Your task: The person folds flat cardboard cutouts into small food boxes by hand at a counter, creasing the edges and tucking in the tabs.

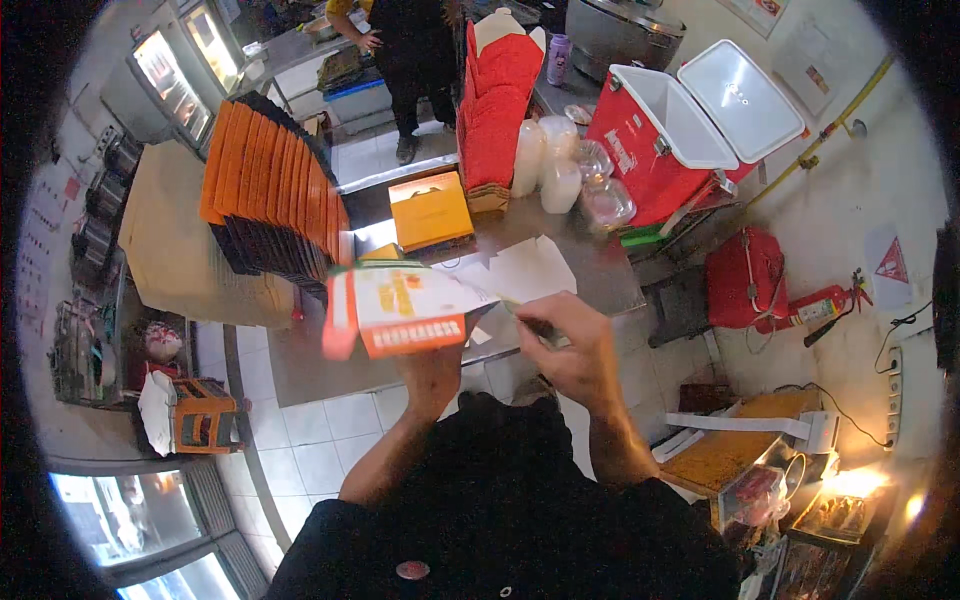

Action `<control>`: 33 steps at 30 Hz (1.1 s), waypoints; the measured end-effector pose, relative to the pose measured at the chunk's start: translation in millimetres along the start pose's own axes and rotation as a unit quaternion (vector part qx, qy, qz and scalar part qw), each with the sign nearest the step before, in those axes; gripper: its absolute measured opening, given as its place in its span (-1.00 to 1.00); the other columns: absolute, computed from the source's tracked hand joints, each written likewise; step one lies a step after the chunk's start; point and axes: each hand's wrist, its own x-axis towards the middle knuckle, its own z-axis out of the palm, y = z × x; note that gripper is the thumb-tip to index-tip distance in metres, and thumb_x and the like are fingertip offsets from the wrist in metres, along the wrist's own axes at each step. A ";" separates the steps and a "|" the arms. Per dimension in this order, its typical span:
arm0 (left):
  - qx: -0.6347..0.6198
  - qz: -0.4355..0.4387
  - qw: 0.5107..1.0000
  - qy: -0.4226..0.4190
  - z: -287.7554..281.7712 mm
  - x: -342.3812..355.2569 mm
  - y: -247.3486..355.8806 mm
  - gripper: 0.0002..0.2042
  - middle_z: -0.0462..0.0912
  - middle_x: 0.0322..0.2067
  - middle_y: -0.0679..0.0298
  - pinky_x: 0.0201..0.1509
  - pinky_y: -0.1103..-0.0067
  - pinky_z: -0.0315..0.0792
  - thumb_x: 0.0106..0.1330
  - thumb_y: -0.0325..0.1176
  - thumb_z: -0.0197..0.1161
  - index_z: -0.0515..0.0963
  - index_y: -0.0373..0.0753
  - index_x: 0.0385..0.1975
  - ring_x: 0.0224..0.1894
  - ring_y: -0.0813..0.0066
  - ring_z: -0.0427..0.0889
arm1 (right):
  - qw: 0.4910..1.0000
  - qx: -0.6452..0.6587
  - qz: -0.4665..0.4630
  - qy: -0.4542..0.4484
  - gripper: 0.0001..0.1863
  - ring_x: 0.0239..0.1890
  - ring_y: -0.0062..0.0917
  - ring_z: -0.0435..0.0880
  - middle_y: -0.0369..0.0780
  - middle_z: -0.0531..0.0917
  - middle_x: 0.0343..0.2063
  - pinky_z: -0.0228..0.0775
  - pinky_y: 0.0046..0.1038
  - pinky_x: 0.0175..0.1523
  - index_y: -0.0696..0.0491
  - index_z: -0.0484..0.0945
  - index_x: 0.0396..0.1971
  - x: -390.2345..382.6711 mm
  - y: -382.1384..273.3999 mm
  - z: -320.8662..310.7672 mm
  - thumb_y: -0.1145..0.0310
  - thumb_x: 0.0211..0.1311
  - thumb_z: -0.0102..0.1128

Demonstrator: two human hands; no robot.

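Note:
I hold a cardboard food box [405, 302], white with orange and red print, in front of me above the table; motion blurs its left end. My left hand [432, 382] is closed on it from below, with most of the fingers hidden behind the orange side panel. At the box's right end, the fingers of my right hand [572, 345] are pinched together on a thin flap or edge. Just beyond the box, a white carton sheet [538, 270] lies on the metal table [325, 365].
Orange folded cartons [270, 165] stand stacked at the left, red cartons [503, 110] at the back. Between them sits a yellow box [430, 212]. Plastic tubs [560, 185] stand beside a red cool box [645, 135] with its lid up. Across the table stands a person [410, 50].

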 end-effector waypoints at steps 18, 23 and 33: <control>-0.187 -0.132 0.970 -0.080 4.8 -20.6 -11.4 -0.62 0.57 -0.01 0.16 0.08 0.35 0.44 0.39 -0.21 0.30 0.48 -0.25 0.11 0.05 0.25 0.54 | 0.997 0.072 0.013 0.010 -0.73 -0.16 -0.45 0.65 -0.14 0.66 -0.25 0.49 -0.49 -0.06 0.12 0.71 -0.17 -2.0 -10.5 33.1 0.66 0.12 0.24; -0.186 -0.091 0.976 -0.061 5.3 -12.6 -14.9 -0.67 0.58 -0.08 0.15 0.08 0.31 0.41 0.33 -0.36 0.33 0.52 -0.25 0.05 0.01 0.18 0.56 | 0.980 0.197 0.040 0.000 -0.80 -0.13 -0.42 0.65 -0.15 0.64 -0.21 0.48 -0.45 0.02 0.17 0.67 -0.22 -12.5 2.3 27.9 0.63 0.17 0.15; 0.137 0.350 0.892 -0.252 -60.5 39.9 10.7 -0.65 0.56 -0.21 0.47 0.52 0.07 0.09 0.08 -0.53 0.30 0.69 0.04 -0.14 0.05 0.53 0.57 | 0.928 0.269 0.252 -0.061 -0.58 -0.08 -0.56 0.63 -0.26 0.67 -0.14 0.46 -0.50 0.05 0.14 0.59 0.01 10.0 64.3 -19.9 0.09 0.42 0.10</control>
